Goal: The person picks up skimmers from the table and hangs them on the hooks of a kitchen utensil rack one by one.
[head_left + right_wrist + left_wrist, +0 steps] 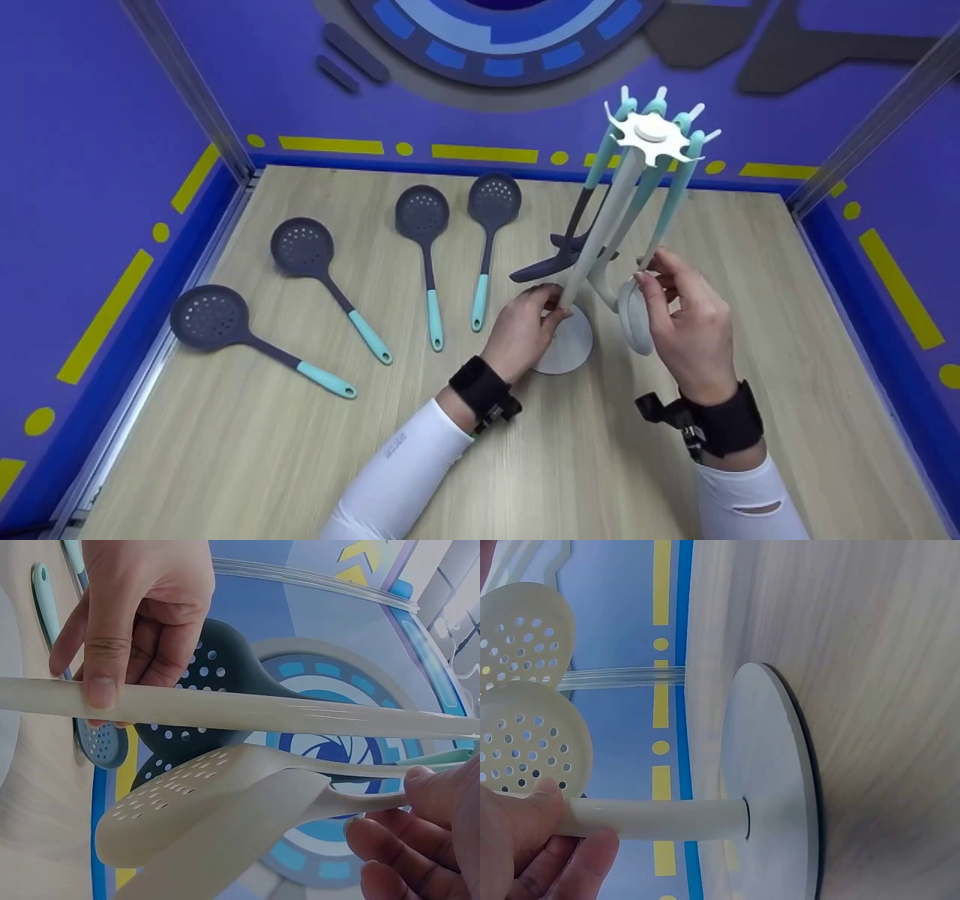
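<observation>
A white utensil stand with a round base, an upright post and a hooked top stands right of the table's middle. My left hand grips the post low down, just above the base. With thumb and fingers, my right hand pinches the neck of a cream skimmer, whose teal handle hangs from a hook. Beside it hangs another cream skimmer, its perforated bowl partly covered. Dark skimmers hang on the far left side of the stand, overlapping behind the post.
Several dark skimmers with teal handles lie fanned out on the wooden table left of the stand, among them a far-left skimmer and one nearest the stand. Blue printed panels and metal corner posts border the table.
</observation>
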The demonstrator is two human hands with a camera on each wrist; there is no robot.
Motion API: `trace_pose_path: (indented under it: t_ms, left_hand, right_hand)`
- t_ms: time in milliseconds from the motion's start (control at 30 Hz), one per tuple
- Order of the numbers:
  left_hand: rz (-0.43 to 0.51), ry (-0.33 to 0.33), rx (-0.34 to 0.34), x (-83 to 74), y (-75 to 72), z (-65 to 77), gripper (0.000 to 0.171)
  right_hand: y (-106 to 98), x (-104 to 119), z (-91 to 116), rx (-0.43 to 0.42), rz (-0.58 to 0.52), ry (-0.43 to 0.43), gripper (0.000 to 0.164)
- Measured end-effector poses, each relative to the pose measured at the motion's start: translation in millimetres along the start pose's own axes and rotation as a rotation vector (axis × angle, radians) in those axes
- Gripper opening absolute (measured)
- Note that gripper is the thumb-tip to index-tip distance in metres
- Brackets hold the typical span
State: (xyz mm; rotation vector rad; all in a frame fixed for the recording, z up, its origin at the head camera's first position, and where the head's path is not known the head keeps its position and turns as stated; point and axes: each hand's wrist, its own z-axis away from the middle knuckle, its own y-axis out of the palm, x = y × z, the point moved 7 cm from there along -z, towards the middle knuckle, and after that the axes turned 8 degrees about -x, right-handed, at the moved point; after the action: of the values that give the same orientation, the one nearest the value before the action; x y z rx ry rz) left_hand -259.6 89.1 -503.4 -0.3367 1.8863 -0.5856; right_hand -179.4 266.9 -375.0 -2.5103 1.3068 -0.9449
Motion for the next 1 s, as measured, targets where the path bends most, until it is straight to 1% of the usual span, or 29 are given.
trace_pose_path:
  t_ms: [267,467,633,833,1000]
  left_hand:
    - [-0.003,0.01,-0.001,-0.7,-0.3,0.1,0.02]
    - [-0.026,0.012,0.006,-0.3,0.2,-0.2,0.022]
    - [-0.008,0.011,0.005,-0.7,-0.3,-0.5,0.021]
    - [0.007,0.02,0.018,-1.7,-1.9,-1.2,0.019]
    - [-0.012,0.028,0.034,-1.5,-3.3,-2.1,0.021]
  right_hand:
    - [0.6,0.1,-0.3,0.011,0.008,0.008,0.029]
    - [-1.7,0.0,-0.1,-0.02,-0.011,0.0,0.032]
    - [-3.3,-0.5,0.0,-0.044,-0.022,0.005,0.034]
    - [-3.9,0.0,-0.7,-0.043,0.0,0.006,0.035]
    - [-4.5,0.9,-0.9,-0.04,0.009,0.005,0.035]
